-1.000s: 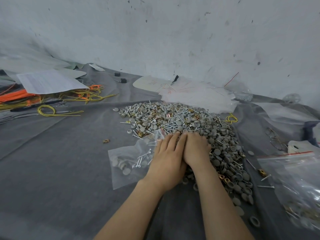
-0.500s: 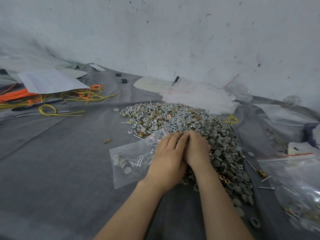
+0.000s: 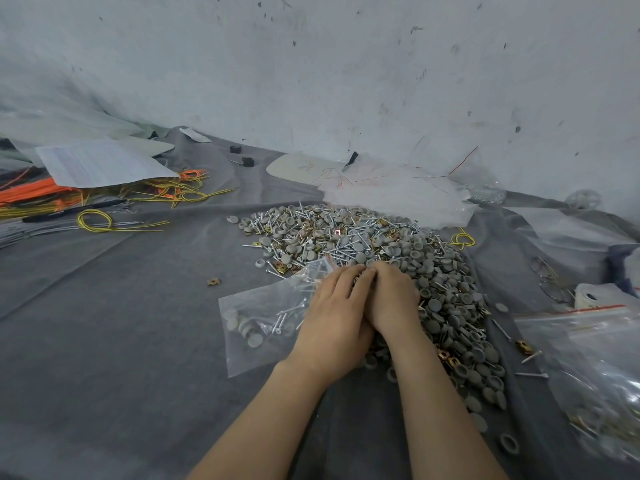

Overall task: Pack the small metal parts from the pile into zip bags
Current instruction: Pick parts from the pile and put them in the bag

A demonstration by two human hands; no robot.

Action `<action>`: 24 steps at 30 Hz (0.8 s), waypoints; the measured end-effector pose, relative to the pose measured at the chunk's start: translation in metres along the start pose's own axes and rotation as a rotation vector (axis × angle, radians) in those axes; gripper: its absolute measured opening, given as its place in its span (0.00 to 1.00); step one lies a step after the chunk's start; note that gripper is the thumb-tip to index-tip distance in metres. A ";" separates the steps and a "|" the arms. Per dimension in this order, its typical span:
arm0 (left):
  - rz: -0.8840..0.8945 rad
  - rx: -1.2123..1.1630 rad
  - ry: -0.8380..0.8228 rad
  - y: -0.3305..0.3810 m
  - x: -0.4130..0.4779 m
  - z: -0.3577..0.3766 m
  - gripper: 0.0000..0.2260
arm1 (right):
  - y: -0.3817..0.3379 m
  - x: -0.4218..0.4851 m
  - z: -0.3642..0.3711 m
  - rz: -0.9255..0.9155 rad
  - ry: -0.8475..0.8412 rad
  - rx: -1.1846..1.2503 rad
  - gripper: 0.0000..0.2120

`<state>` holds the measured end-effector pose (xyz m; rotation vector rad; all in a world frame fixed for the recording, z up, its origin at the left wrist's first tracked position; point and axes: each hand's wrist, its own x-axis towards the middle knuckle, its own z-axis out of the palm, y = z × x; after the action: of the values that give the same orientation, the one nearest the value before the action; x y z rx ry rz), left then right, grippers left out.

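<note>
A wide pile of small metal parts point(image 3: 374, 237) (grey round caps, silver screws, brass clips) lies on grey cloth. A clear zip bag point(image 3: 256, 320) holding a few caps and screws lies at the pile's left edge, its mouth toward the pile. My left hand point(image 3: 336, 313) lies over the bag's right end, fingertips curling down on its mouth; the thumb is hidden. Pressed against it, my right hand point(image 3: 391, 296) sits on the pile with fingers curled into the parts.
A larger filled zip bag point(image 3: 595, 358) with a red strip lies at the right. Yellow and orange wires point(image 3: 100, 220) and a paper sheet point(image 3: 97, 164) are at the left, and clear plastic sheets point(image 3: 398, 192) lie behind the pile. One brass clip point(image 3: 213, 281) lies loose.
Both hands stay together at the bag's mouth. The fingers of both have curled in a little more, and the bag has barely shifted.
</note>
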<state>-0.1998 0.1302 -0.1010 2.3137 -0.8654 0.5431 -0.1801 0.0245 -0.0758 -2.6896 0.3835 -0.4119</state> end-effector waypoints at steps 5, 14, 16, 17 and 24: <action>-0.001 -0.005 0.006 0.000 0.000 -0.001 0.26 | 0.000 0.001 0.000 -0.001 0.005 0.013 0.10; 0.007 -0.008 0.006 0.001 0.000 -0.002 0.26 | 0.001 0.001 0.001 0.000 0.013 0.022 0.09; 0.009 -0.011 0.004 0.001 0.000 -0.002 0.27 | 0.001 0.000 0.001 0.001 0.015 0.035 0.09; 0.009 -0.014 0.002 0.001 0.000 -0.002 0.27 | 0.001 0.000 0.001 0.001 0.015 0.038 0.09; 0.008 -0.023 -0.007 0.000 0.000 -0.001 0.27 | 0.001 0.000 0.001 -0.006 0.021 0.053 0.08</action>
<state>-0.1995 0.1309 -0.1003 2.2936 -0.8802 0.5265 -0.1802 0.0240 -0.0774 -2.6374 0.3660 -0.4467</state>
